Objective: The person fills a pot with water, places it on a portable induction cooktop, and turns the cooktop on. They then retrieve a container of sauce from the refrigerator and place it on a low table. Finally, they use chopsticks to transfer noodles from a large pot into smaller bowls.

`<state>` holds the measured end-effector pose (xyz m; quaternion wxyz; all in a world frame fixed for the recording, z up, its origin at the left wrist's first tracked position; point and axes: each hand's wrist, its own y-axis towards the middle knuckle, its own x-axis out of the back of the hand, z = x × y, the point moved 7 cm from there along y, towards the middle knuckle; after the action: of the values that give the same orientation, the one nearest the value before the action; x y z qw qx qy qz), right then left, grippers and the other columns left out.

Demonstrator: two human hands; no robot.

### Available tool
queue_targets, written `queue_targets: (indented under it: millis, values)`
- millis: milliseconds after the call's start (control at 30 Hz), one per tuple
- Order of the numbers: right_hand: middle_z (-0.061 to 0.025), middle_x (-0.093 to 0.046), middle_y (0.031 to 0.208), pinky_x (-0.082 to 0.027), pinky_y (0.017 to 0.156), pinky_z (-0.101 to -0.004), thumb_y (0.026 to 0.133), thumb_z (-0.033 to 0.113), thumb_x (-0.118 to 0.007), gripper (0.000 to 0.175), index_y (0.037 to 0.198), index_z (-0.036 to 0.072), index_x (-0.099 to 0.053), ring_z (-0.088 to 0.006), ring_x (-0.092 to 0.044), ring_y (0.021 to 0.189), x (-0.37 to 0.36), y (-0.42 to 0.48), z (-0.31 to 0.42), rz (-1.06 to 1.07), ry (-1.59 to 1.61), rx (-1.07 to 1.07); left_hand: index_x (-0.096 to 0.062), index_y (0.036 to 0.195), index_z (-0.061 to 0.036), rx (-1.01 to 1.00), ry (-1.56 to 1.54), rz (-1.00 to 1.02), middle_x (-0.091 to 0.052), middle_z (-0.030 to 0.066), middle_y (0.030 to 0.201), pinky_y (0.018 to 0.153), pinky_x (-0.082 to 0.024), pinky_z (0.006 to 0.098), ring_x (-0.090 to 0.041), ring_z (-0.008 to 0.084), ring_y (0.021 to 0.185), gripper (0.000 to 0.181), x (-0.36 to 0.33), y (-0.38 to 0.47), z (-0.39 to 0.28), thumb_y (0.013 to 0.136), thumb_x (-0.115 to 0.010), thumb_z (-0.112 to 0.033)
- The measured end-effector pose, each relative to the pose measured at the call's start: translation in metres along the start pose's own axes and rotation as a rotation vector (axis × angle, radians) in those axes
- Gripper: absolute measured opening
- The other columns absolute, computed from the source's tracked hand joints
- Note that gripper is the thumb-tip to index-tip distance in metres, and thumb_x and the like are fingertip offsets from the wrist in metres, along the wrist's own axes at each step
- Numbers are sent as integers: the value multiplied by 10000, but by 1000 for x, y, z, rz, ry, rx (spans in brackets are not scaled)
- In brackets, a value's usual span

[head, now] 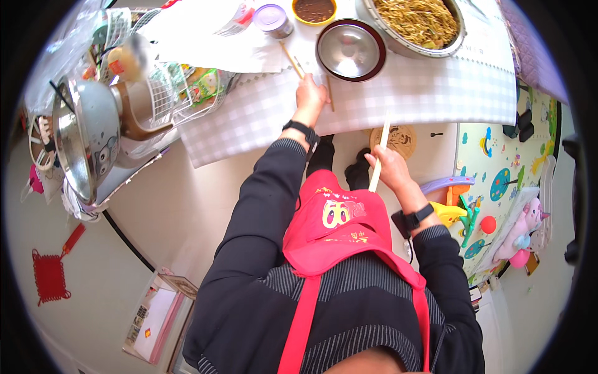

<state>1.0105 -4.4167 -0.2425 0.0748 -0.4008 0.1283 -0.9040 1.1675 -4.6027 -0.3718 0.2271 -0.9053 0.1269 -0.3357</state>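
My left hand point(310, 96) is over the near part of the table, its fingers curled around a wooden chopstick point(290, 58) that points away to the upper left. Another thin wooden stick point(331, 96) lies close to its right side. A steel bowl point(350, 50) sits just beyond that hand. In front of my red apron point(338, 215), my right hand point(392, 168) grips a long pale stick point(384, 135). The stick's far end reaches the table edge; its near end is by the apron. Whether it is one piece or several cannot be told.
A large metal pot of noodles point(418, 21), a yellow-rimmed bowl of brown sauce point(314, 10) and a purple-lidded tub point(272, 21) stand on the checked tablecloth point(420, 91). Left are a white wire basket point(173, 93) and a tilted steel basin point(77, 140). Toys point(455, 205) lie right.
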Motion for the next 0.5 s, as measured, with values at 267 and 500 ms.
queue_targets:
  millis: [267,500]
  values:
    - [-142,-550,689,-443,568,-397,788,205,-587,161,773,67,-506,-346,-553,676,58,-117,-63,-144,150,-305,-533,954,-68,43,584,-222,-588,199,913,754,-473,415,-593,343,844,302,-16,19,-22,694,-569,-218]
    - [-151,-558,683,-447,565,-391,794,224,-581,171,790,67,-512,-342,-559,650,103,-148,-83,-194,233,-287,-515,730,114,358,-125,-59,-560,239,535,401,-452,386,-597,306,459,364,-4,-10,9,792,-373,-215]
